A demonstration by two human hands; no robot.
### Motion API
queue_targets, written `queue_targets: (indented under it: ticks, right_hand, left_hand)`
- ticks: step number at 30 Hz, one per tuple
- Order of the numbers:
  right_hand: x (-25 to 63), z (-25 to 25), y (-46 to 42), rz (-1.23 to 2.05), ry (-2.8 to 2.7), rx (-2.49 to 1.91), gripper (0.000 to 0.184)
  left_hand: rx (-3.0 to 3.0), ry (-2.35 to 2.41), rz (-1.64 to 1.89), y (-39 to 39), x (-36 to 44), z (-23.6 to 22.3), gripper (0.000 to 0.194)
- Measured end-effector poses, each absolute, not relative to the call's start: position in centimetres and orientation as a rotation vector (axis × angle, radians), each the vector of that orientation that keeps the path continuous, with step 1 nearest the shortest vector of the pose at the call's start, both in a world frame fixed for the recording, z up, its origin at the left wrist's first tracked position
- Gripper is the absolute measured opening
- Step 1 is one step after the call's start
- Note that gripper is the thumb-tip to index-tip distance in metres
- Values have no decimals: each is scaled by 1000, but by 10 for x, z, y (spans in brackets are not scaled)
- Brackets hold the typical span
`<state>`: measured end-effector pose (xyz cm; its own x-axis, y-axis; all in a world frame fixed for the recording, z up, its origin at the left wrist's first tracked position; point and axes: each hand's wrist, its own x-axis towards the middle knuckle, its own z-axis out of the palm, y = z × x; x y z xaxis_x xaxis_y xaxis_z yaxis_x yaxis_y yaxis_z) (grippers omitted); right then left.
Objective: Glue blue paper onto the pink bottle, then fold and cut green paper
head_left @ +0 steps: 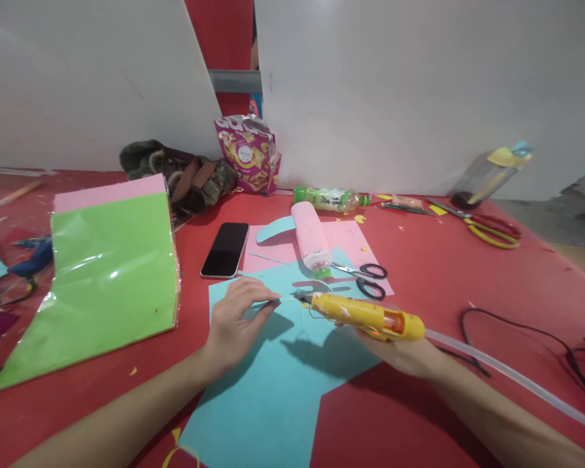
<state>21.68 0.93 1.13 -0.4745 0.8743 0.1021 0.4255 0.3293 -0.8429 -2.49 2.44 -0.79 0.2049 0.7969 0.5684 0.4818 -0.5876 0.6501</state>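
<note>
Our left grip (236, 323) is pinching one end of a narrow pale-blue strip (287, 298), and our right grip (394, 351) is grasping the yellow glue gun (363, 314) from below; whether a finger is pressing the trigger, we cannot tell. Taking the nozzle (303, 297) as the clock's centre, the strip is lying at nine o'clock, its free end seemingly meeting the tip, while the gun's body is pointing back toward three. We are probably putting glue on that free end. For a clean job, we are wanting the strip taut and level, the tip only grazing it, and a thin, even bead, since hot glue is likely to be curling such light paper. Our pinch is sitting near the hot metal, so we are needing that gap. The pink-wrapped bottle (311, 234) is lying at twelve o'clock, the black-handled scissors (357, 272) between two and three, and the phone (225, 250) at ten. Toward six, the blue sheet (258, 403) is covering part of the red surface (429, 273), possibly catching drips.
</note>
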Motion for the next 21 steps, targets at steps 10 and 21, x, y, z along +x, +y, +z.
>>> queue_targets:
  ticks: [10, 21]
  right_hand:
    - [218, 4, 8, 1217, -1972, -1213, 18]
    - [218, 0, 8, 1319, -1905, -1214, 15]
  left_hand:
    - [2272, 1164, 1439, 26, -27, -12, 9]
    - [2346, 1088, 1464, 26, -27, -11, 13]
